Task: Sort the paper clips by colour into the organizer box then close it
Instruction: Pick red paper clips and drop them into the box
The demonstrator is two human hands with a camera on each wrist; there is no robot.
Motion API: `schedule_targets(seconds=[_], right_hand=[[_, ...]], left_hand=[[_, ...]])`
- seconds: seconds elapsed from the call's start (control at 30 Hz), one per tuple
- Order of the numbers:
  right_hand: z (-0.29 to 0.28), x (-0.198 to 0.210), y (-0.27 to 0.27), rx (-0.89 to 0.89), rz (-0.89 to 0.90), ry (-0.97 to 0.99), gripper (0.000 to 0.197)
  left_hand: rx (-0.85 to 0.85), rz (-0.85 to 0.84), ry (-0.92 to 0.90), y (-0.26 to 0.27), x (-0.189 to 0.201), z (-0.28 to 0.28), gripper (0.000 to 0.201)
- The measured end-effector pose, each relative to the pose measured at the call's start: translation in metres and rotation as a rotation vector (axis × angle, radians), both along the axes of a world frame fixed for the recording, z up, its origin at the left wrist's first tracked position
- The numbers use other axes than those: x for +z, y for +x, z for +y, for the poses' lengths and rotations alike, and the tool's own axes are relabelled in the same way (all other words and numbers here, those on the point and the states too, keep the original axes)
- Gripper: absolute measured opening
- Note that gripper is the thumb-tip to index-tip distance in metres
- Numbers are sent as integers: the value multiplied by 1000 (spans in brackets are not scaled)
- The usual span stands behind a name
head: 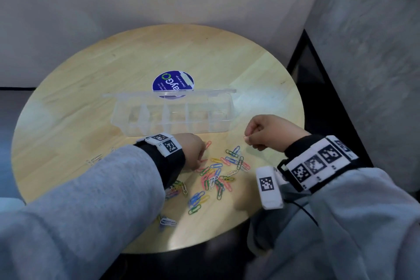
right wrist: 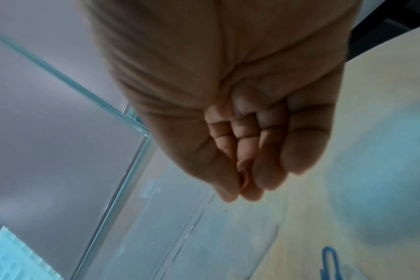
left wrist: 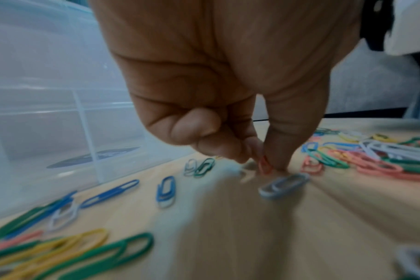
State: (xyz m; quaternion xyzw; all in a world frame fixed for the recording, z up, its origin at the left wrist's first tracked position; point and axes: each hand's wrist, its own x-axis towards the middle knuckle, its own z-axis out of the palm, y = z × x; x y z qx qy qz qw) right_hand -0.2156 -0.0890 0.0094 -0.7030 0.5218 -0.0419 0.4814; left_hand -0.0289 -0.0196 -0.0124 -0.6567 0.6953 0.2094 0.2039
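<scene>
A clear organizer box (head: 170,118) with its lid up stands mid-table, its wall also filling the left wrist view (left wrist: 48,123). Loose coloured paper clips (head: 216,175) lie scattered in front of it. My left hand (head: 193,152) is down on the pile, thumb and finger pinching a red clip (left wrist: 264,165) against the wood. My right hand (head: 261,134) hovers off the box's right front corner, fingers curled, pinching a small red clip (right wrist: 244,180) at its fingertips (head: 246,137).
The round wooden table (head: 91,88) carries a blue round sticker (head: 173,84) behind the box. A few white clips (head: 94,159) lie far left, and one more white clip (head: 168,221) near the front edge. A dark gap and grey wall sit on the right.
</scene>
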Motion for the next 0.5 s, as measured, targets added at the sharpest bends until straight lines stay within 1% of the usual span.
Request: schedule_targets(seconds=[0.03,0.1,0.13,0.17,0.23,0.27,0.33,0.43,0.5], right_hand=[[0,-2,-5,-24,-31,51,13],[4,-11,-13,-45,-24,167,21],[7,-16,-16,-60,-16,233,24],[9,-21,-19,-87,-18,294,27],[12,-27,-22,-117,-2,343,26],[13,-28,-22,-101,28,332,24],[13,-27,-19,-12,121,261,18],[14,-24,-11,131,330,60,11],[16,-23,-7,155,425,-34,14]], left_hand=[[29,28,-12,1,1,1,13],[158,151,-69,7,5,4,2],[255,253,-90,11,7,6,9],[372,399,-89,15,9,8,15],[635,767,-50,19,14,14,27],[736,928,-35,21,17,16,33],[860,1145,-47,22,21,19,40],[928,1315,-90,21,23,20,38],[955,1396,-84,18,25,21,31]])
